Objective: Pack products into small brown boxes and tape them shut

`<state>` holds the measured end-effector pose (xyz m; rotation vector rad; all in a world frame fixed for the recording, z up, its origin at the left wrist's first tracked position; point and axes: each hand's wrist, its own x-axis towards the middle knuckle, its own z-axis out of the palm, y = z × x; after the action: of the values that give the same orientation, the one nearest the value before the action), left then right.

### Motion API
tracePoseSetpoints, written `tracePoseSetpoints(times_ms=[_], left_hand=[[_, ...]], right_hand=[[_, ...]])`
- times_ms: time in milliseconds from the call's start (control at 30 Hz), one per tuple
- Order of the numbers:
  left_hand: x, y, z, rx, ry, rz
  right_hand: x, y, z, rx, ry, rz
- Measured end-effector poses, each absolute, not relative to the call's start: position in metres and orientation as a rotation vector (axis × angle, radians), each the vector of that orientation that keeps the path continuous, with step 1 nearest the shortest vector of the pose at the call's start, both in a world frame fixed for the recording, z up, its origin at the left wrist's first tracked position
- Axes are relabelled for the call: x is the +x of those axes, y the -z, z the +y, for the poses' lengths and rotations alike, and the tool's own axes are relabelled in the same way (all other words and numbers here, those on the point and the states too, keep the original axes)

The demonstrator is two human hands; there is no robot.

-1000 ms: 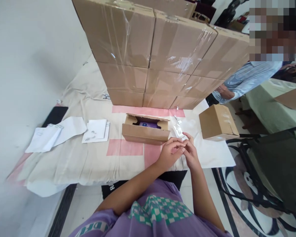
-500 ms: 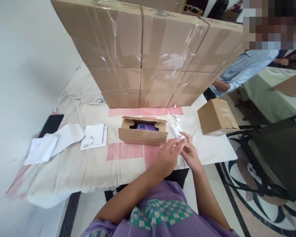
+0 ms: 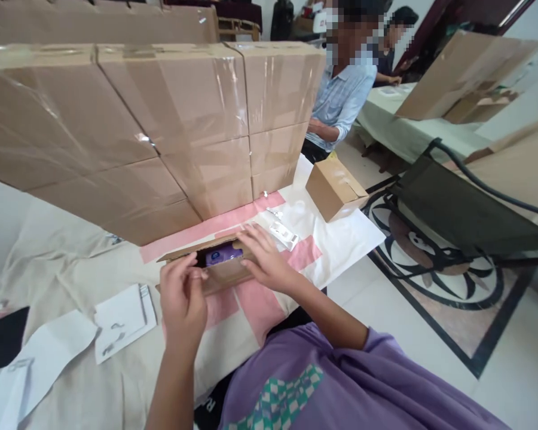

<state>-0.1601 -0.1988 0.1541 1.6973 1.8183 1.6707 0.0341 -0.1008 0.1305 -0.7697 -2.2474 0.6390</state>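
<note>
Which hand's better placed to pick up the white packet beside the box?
Likely right: the right hand is at the end of the open box nearest the white packet; the left hand is at the opposite end.

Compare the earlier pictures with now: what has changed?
The left hand and right hand have moved left from beside the white packet to opposite ends of the open box. The view has swung right. The purple item remains inside; the packet still lies right of the box.
</note>
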Motion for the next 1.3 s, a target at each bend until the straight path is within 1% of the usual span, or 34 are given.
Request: tracePoseSetpoints(times_ms=[100, 267, 400, 567, 700, 800, 900, 1133, 1300], left_hand=[[-0.178, -0.155, -0.193, 1.488, -1.559, 1.782], [-0.186, -0.166, -0.19, 1.309, -1.418, 1.663], [-0.187, -0.174, -0.179, 1.312, -1.333, 1.568], [-0.187, -0.17, -0.158, 1.417, -1.222, 1.604], [-0.192, -0.175, -0.152, 1.412, -1.218, 1.606], [-0.201, -0.186, -0.159, 1.27, -1.285, 1.549], [-0.212, -0.191, -0.168, 1.18, -1.246, 1.581], [-0.226, -0.172, -0.173, 1.194, -1.055, 1.672], [-0.223, -0.164, -0.171, 1.412, -0.923, 1.814]], right_hand=[[0.012, -0.122, -0.09, -0.745, -0.567, -2.326], [0.013, -0.105, -0.058, -0.574, -0.638, -2.313], [0.017, -0.105, -0.049, -0.52, -0.687, -2.304], [0.015, -0.103, -0.052, -0.509, -0.714, -2.267], [0.014, -0.1, -0.052, -0.508, -0.739, -2.243], [0.015, -0.098, -0.051, -0.497, -0.757, -2.231], [0.015, -0.096, -0.049, -0.477, -0.804, -2.21], [0.012, -0.098, -0.051, -0.491, -0.892, -2.163], [0.011, -0.101, -0.052, -0.486, -0.877, -2.162]])
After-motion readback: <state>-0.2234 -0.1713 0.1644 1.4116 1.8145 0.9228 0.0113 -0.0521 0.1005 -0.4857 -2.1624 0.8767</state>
